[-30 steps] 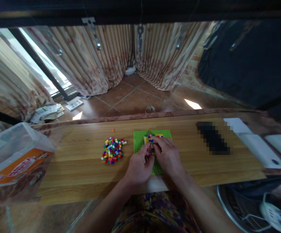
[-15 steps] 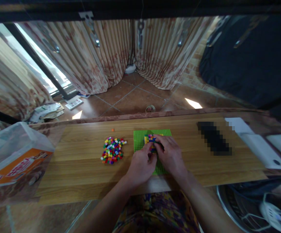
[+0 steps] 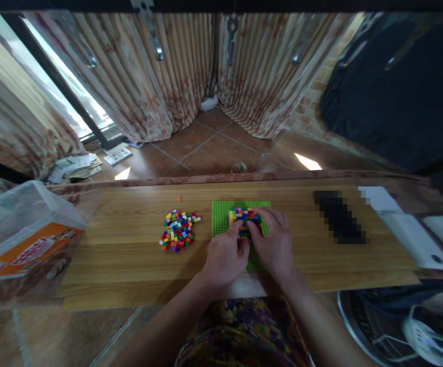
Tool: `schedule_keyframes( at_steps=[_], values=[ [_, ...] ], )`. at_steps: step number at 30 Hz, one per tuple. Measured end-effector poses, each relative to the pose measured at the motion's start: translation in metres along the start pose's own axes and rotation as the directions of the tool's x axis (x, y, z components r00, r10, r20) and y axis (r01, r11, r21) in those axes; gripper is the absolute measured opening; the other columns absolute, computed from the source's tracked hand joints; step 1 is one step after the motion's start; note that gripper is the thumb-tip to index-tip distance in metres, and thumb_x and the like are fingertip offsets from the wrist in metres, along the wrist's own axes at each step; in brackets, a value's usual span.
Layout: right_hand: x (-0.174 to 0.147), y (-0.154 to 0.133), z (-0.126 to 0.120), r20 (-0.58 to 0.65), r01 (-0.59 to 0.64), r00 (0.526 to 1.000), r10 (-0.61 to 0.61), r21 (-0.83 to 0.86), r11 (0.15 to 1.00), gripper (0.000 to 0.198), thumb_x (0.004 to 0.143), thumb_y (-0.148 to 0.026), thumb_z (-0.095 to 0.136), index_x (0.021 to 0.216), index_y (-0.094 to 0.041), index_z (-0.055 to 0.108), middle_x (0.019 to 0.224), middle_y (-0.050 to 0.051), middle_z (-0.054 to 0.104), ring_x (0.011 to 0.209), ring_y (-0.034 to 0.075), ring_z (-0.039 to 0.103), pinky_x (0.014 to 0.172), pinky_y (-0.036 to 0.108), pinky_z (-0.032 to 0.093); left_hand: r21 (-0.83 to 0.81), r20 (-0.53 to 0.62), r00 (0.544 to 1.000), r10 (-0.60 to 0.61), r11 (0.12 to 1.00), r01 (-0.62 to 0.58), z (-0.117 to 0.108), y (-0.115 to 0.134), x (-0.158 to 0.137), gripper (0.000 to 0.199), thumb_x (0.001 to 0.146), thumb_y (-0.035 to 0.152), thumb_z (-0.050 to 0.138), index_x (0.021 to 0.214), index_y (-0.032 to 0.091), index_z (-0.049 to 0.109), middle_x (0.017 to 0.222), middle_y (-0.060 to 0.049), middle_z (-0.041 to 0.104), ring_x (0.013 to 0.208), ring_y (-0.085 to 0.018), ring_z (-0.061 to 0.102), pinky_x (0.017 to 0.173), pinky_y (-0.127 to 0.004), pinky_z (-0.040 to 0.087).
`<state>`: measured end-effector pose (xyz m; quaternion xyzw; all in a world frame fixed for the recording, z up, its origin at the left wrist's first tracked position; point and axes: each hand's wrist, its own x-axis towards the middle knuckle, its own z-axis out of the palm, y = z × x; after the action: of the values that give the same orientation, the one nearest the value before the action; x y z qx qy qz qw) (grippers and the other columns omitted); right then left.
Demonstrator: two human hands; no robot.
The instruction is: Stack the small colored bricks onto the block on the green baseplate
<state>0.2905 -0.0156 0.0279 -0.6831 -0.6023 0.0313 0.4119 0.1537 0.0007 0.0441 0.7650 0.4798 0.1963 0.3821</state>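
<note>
A green studded baseplate (image 3: 219,216) lies on the wooden table in front of me. On it stands a small block built of multicoloured toy bricks (image 3: 238,213), yellow at its left end and mixed colours on top. My left hand (image 3: 227,259) is closed at the front left of this brick block, its fingertips touching the near side. From the right, my right hand (image 3: 275,237) grips the block, with fingers over the right end and thumb on the near side. Any single brick between my fingertips is hidden.
A pile of loose toy bricks (image 3: 178,230) lies left of the baseplate, with one orange brick (image 3: 179,199) behind it. A clear plastic tub (image 3: 33,244) with an orange label stands far left. On the right are a pixelated black object (image 3: 339,218) and white objects (image 3: 416,239).
My head view has shifted slightly. My right fingers have moved a little to the right, showing more of the brick block's top. Both hands stay at the block.
</note>
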Motion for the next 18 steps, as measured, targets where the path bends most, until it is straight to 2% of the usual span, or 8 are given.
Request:
schedule_keyframes(
  at_steps=[5,10,18],
  values=[
    [0.002,0.001,0.01,-0.021,-0.135,0.99,0.137,0.089,0.987,0.031,0.086,-0.031,0.057,0.113,-0.017,0.061,0.112,0.012,0.062,0.11,0.026,0.053,0.096,0.047,0.043,0.04,0.002,1.0,-0.018,0.999,0.018,-0.001,0.003,0.0,0.042,0.085,0.022,0.048,0.127,0.018,0.053,0.075,-0.004,0.07,0.058,-0.018,0.061,0.06,-0.029,0.048],
    [0.001,0.003,0.019,-0.004,-0.244,0.968,0.25,0.203,0.948,0.03,0.084,-0.031,0.059,0.11,-0.017,0.063,0.11,0.011,0.062,0.105,0.024,0.057,0.095,0.045,0.044,0.087,0.003,1.0,-0.014,0.996,0.013,-0.001,0.004,-0.001,0.043,0.086,0.023,0.048,0.129,0.019,0.052,0.078,-0.004,0.071,0.061,-0.018,0.063,0.062,-0.029,0.049],
    [0.0,0.002,0.023,0.002,-0.249,0.967,0.256,0.231,0.94,0.03,0.084,-0.03,0.057,0.111,-0.018,0.062,0.112,0.011,0.06,0.107,0.023,0.056,0.097,0.043,0.044,0.169,0.015,1.0,-0.021,0.985,0.019,0.002,0.003,-0.001,0.048,0.085,0.024,0.049,0.133,0.016,0.05,0.088,-0.009,0.074,0.07,-0.023,0.067,0.068,-0.034,0.052]
  ],
)
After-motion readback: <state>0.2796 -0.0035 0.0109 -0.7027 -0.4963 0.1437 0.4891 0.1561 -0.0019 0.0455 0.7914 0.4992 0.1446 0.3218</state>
